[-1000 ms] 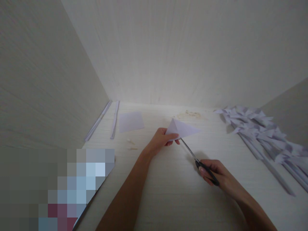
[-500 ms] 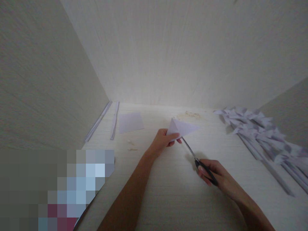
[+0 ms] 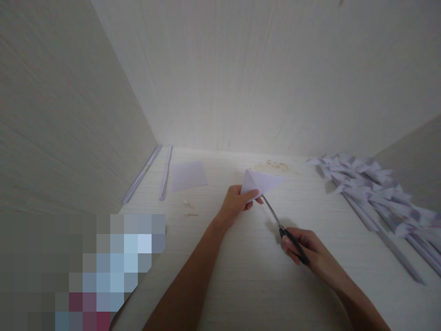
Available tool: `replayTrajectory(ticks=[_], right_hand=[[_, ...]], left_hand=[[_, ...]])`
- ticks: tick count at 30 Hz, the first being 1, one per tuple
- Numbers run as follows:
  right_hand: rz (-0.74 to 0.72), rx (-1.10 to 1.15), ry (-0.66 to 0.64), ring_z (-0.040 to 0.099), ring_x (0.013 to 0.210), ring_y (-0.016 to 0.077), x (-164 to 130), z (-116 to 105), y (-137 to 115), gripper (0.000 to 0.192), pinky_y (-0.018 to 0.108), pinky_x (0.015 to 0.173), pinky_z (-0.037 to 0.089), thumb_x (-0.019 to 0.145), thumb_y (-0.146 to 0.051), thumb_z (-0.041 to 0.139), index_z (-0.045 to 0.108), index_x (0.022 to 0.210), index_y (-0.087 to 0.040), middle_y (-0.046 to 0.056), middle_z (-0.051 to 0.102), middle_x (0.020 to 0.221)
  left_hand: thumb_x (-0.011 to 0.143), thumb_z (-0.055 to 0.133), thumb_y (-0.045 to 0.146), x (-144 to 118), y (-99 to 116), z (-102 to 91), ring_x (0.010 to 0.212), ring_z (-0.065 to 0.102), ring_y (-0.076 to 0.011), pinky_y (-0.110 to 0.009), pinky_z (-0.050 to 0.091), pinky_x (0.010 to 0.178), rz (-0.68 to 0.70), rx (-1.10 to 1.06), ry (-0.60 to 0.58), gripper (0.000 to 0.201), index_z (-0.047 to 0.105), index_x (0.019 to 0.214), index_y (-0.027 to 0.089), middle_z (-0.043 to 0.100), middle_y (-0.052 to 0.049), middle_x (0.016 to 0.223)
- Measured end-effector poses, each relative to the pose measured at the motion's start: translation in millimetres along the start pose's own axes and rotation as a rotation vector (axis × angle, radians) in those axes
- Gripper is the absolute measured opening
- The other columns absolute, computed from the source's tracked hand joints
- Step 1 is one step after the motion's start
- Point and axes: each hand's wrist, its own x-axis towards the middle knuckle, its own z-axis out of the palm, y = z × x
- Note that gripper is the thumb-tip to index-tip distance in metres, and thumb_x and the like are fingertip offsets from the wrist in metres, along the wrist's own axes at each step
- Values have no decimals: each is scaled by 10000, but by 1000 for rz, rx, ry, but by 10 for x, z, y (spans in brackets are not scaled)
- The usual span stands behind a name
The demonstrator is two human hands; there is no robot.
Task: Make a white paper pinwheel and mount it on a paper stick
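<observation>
White folded paper triangle (image 3: 262, 182) is pinched in the left hand (image 3: 237, 203) above the counter (image 3: 241, 276), while the right hand (image 3: 310, 255) grips black-handled scissors (image 3: 284, 230) whose blades meet its lower edge.

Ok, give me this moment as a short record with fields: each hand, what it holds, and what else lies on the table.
left hand: pinches a folded white paper triangle, raised off the table
right hand: grips black-handled metal scissors, blade tips at the triangle's lower edge
flat sheet: pale square paper, lying beyond the left hand
strips: two narrow white paper strips near the left wall
pile: folded white paper pieces at right
surface: pale wood-grain table
</observation>
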Motion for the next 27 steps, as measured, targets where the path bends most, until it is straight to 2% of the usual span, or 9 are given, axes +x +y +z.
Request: replayTrajectory(ticks=[11, 16, 21, 27], right_hand=[[13, -19, 10, 303, 419, 74, 13, 3, 23, 427, 226, 422, 231, 724, -525, 433, 366, 483, -179, -41, 349, 427], [13, -13, 30, 298, 412, 74, 11, 16, 22, 418, 224, 413, 227, 715, -530, 446, 369, 498, -180, -44, 347, 424], [11, -5, 11, 303, 411, 78, 9, 14, 15, 424, 227, 418, 241, 710, -545, 436, 366, 499, -184, -41, 349, 421], [-46, 23, 3, 314, 425, 81, 9, -15, 63, 388, 231, 437, 236, 749, -488, 423, 406, 524, -173, -39, 363, 424]], left_hand=[[640, 540, 313, 1, 15, 12, 365, 284, -26, -194, 178, 383, -4, -2, 18, 255, 586, 528, 89, 429, 27, 405], [624, 552, 327, 3, 24, 11, 371, 288, -28, -194, 183, 382, -36, -16, 17, 252, 580, 530, 95, 452, 20, 425], [636, 537, 344, -2, 23, 8, 386, 296, -25, -193, 178, 383, -37, -28, -1, 271, 584, 549, 92, 520, -14, 515], [640, 550, 337, -1, 16, 12, 379, 283, -19, -194, 149, 382, -39, -70, -58, 267, 580, 540, 92, 485, 4, 482]])
